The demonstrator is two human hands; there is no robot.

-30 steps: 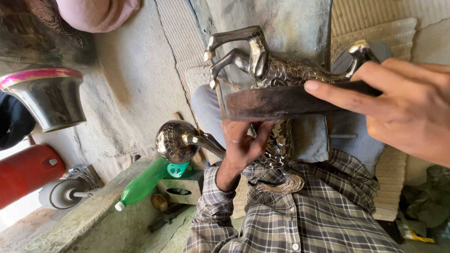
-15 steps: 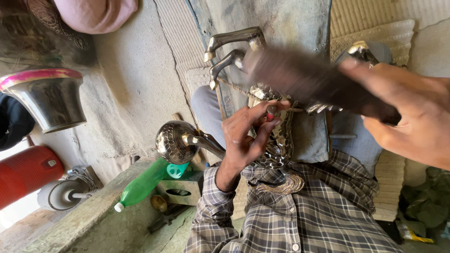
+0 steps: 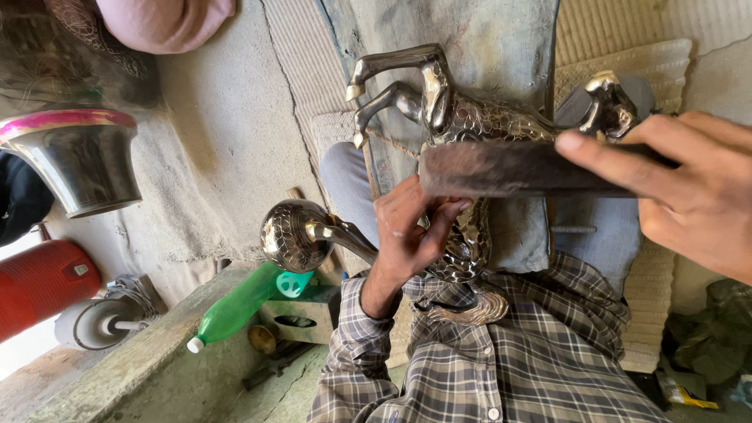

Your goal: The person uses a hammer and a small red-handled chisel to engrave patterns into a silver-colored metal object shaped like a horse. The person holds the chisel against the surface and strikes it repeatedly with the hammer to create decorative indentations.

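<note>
The horse figure (image 3: pixel 470 125) is polished metal, glossy with a hammered, dimpled skin, and the flat bar (image 3: pixel 517 168) laid across it is dull, dark, rough metal. Just left of the horse, the round knob (image 3: pixel 288 235) shows the same shiny dimpled finish, while the green bottle (image 3: pixel 235 305) is smooth plastic and the plaid shirt (image 3: pixel 501 368) soft woven cloth

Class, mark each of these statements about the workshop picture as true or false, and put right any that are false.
1. The right hand holds a flat dark file across the metal horse figure. True.
2. The left hand rests empty on the floor. False: it grips the horse figure.
3. A green plastic bottle lies on its side. True.
4. The person's shirt sleeve is plain white. False: it is checked.
5. The horse figure is painted red. False: it is bare shiny metal.
</note>
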